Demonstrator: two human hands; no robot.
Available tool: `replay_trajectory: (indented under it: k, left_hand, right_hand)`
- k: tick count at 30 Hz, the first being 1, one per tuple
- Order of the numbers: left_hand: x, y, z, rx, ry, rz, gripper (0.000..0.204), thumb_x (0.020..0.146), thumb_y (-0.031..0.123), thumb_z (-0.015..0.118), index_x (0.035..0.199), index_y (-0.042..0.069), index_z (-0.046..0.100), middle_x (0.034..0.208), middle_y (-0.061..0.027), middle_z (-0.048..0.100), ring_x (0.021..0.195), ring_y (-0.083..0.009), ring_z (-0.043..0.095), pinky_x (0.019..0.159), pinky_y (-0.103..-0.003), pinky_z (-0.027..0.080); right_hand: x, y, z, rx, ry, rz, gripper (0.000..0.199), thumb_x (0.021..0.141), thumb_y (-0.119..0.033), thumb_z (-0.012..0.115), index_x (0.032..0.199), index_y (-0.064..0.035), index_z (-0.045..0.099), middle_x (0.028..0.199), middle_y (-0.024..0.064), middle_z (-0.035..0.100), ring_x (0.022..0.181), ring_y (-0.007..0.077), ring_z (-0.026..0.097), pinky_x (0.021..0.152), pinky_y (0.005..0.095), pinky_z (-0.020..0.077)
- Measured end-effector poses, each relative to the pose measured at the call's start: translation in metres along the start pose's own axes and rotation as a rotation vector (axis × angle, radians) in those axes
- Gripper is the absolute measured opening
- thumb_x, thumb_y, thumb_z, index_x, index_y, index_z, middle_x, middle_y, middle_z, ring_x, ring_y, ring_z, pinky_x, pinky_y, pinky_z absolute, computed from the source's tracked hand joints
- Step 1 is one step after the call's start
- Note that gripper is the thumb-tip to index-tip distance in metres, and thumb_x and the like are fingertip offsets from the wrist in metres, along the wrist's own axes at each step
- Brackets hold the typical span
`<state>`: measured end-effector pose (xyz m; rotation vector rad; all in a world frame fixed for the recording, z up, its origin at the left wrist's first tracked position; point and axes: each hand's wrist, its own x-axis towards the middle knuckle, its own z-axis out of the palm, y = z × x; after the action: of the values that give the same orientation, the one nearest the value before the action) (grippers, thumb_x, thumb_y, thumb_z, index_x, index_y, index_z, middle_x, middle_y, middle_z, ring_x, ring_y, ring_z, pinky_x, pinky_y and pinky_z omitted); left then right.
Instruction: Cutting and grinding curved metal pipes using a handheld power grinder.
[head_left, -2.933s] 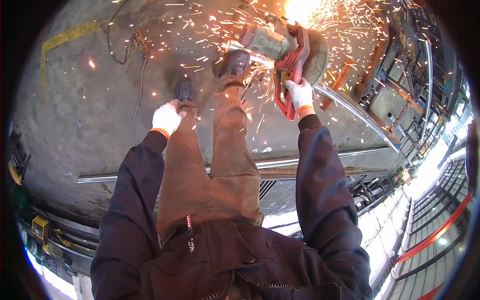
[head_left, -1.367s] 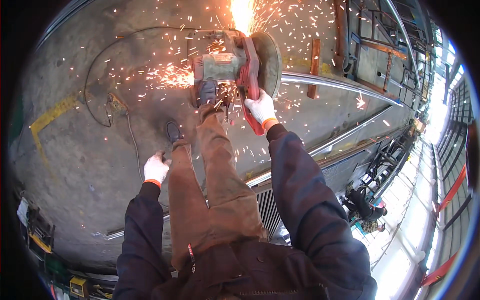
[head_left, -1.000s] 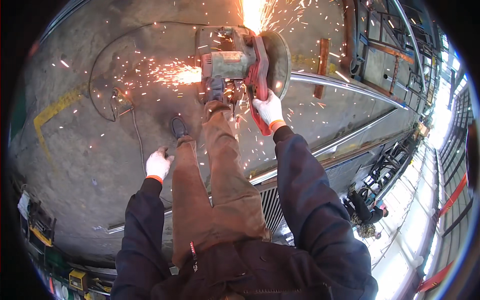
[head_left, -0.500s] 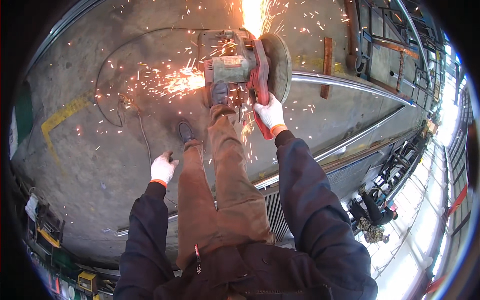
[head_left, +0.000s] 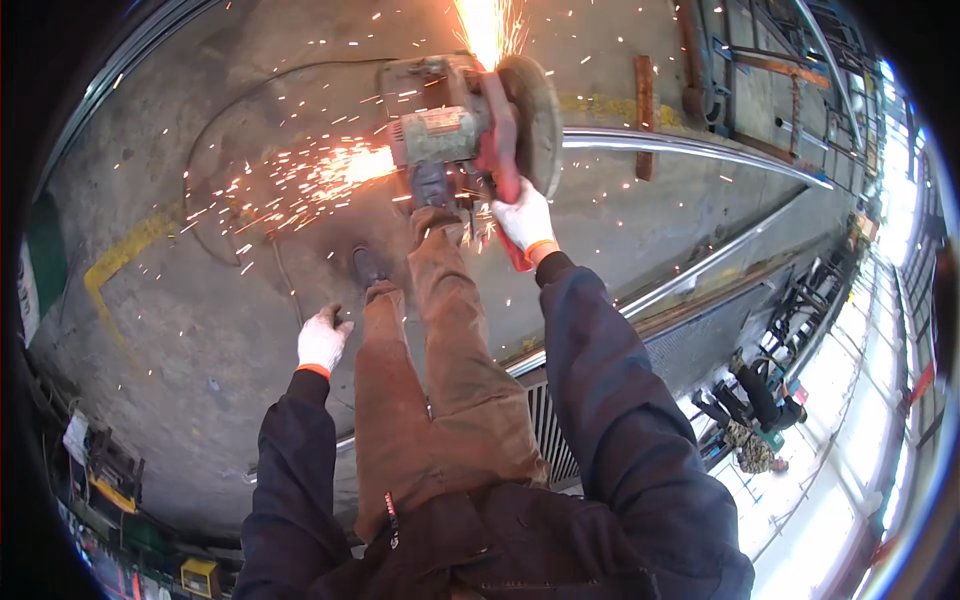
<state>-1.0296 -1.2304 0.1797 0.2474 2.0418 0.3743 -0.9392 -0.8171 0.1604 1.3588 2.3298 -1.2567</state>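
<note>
A cut-off saw with a grey motor stands on the floor ahead of me. My gloved right hand is wrapped round its red handle. The large round cutting disc or its guard is at the saw's right side. A long shiny metal tube runs from there to the right; the cutting point is hidden. Bright sparks spray left and away from me. My right boot is against the saw. My gloved left hand hangs over the floor, fingers loosely apart, holding nothing visible.
A dark cable loops over the floor left of the saw. A rusty bar lies beneath the tube. Another shiny tube lies nearer. Metal racks stand at far right. People are off to the right.
The saw, its handle and my right hand have shifted slightly left in the picture. The leftward sparks fan wider. My left hand has barely moved.
</note>
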Motion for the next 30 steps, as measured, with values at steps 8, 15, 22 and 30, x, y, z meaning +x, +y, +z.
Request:
replay_trajectory:
  k: [8, 15, 22, 30]
  left_hand:
    - [0.013, -0.016, 0.017, -0.051, -0.038, 0.019, 0.052, 0.085, 0.023, 0.074, 0.129, -0.004, 0.065, 0.109, -0.0226, 0.074, 0.101, -0.0338, 0.073, 0.092, -0.040, 0.055]
    - [0.018, 0.008, 0.010, -0.091, -0.095, -0.023, 0.051, 0.087, 0.019, 0.073, 0.132, -0.004, 0.062, 0.111, -0.0207, 0.074, 0.103, -0.0307, 0.072, 0.094, -0.038, 0.055]
    - [0.022, -0.001, 0.017, -0.112, -0.047, 0.022, 0.049, 0.087, 0.017, 0.074, 0.131, -0.002, 0.063, 0.105, -0.0185, 0.074, 0.095, -0.0282, 0.072, 0.088, -0.037, 0.055]
    - [0.014, 0.008, 0.014, -0.079, -0.022, 0.028, 0.051, 0.087, 0.025, 0.073, 0.130, -0.001, 0.064, 0.113, -0.0216, 0.074, 0.105, -0.0350, 0.071, 0.093, -0.041, 0.055]
  right_hand:
    - [-0.002, 0.005, -0.002, 0.047, 0.015, 0.069, 0.058, 0.077, -0.020, 0.073, 0.130, -0.0002, 0.060, 0.104, 0.0259, 0.073, 0.098, 0.0395, 0.072, 0.085, 0.0441, 0.0577]
    - [0.002, 0.014, 0.001, 0.004, 0.000, 0.091, 0.059, 0.077, -0.022, 0.072, 0.129, 0.0024, 0.058, 0.104, 0.0303, 0.070, 0.102, 0.0463, 0.068, 0.091, 0.0489, 0.0548]
    - [0.003, 0.016, 0.003, -0.063, -0.016, 0.117, 0.068, 0.075, -0.021, 0.072, 0.136, 0.0019, 0.054, 0.105, 0.0312, 0.070, 0.104, 0.0469, 0.067, 0.093, 0.0497, 0.0542]
    - [0.003, 0.038, 0.018, 0.179, 0.007, 0.120, 0.053, 0.075, -0.019, 0.072, 0.124, -0.0015, 0.062, 0.105, 0.0265, 0.072, 0.101, 0.0443, 0.069, 0.089, 0.0470, 0.0555]
